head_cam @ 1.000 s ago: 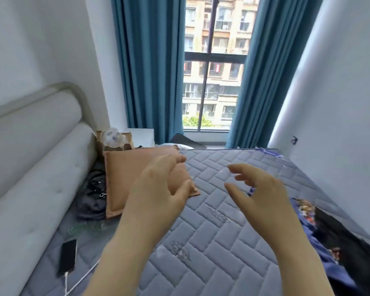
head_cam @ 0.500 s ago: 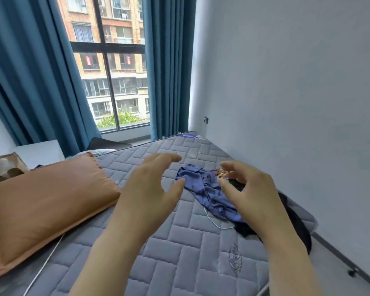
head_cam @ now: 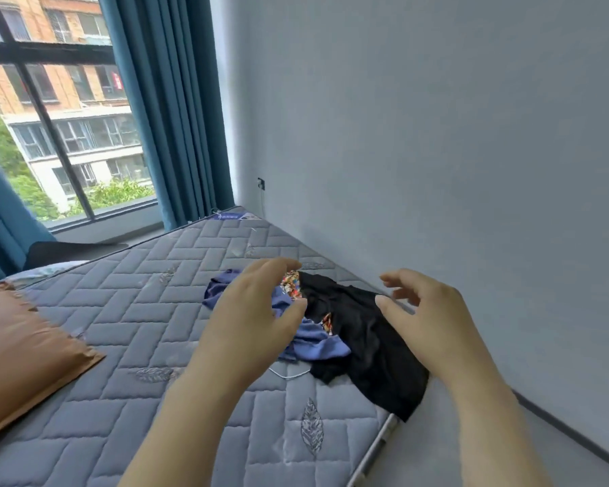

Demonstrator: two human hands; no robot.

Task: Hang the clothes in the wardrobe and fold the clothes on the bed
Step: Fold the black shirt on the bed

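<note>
Clothes lie heaped by the mattress [head_cam: 176, 311] edge nearest the wall [head_cam: 436, 135]: a blue garment [head_cam: 317, 342] beside a black one [head_cam: 373, 332]. Our left hand [head_cam: 250, 318] and right hand [head_cam: 433, 318] hover above them, fingers loosely spread, seemingly touching nothing. An orange pillow [head_cam: 22, 353] lies leftward; teal curtains [head_cam: 176, 110] frame the window [head_cam: 60, 110].

Open quilted mattress [head_cam: 162, 311] lies toward my ten o'clock; the wall [head_cam: 436, 170] crowds me close at three, and the orange pillow [head_cam: 22, 346] blocks nine o'clock.
</note>
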